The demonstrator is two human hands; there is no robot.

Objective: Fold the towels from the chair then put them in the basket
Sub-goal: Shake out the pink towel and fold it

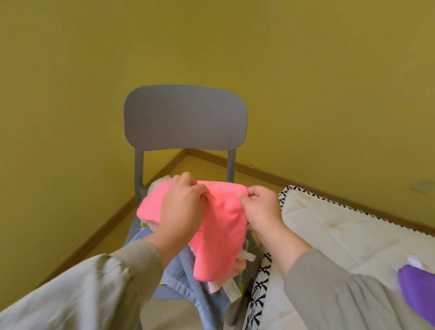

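The fleecy pink towel (pixel 220 220) is hanging above the seat of the grey plastic chair (pixel 184 121), the left hand (pixel 181 207) and the right hand (pixel 260 212) each pinching its top edge. It is looking like the pick-up before the first fold, which is calling for a flat spread with corners matched, perhaps on the quilted mattress (pixel 353 238) beside. A loopy blue-grey towel (pixel 202 295) is drooping off the seat beneath.

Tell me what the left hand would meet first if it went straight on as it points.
Probably the backrest: the left hand, gripping the pink towel, points up and away toward it. Depth is unclear.
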